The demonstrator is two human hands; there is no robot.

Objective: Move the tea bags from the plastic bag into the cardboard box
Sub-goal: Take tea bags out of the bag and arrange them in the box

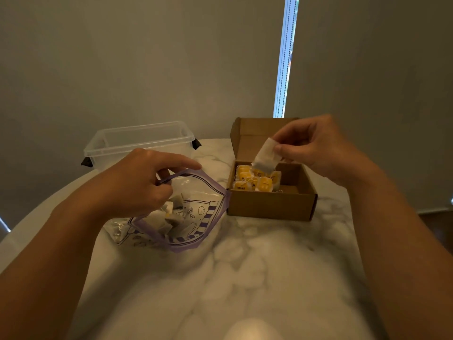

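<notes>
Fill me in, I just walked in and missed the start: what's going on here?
A person's left hand grips the purple rim of the plastic bag, holding it open on the marble table. The right hand pinches a white tea bag above the open cardboard box, where several yellow-tagged tea bags already lie at the left. More tea bags remain in the plastic bag. A clear tub stands behind.

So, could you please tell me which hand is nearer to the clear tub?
Left. The left hand pinches the rim of the bag right in front of the tub; the right hand holds a tea bag above the box, well off to the tub's right.
</notes>
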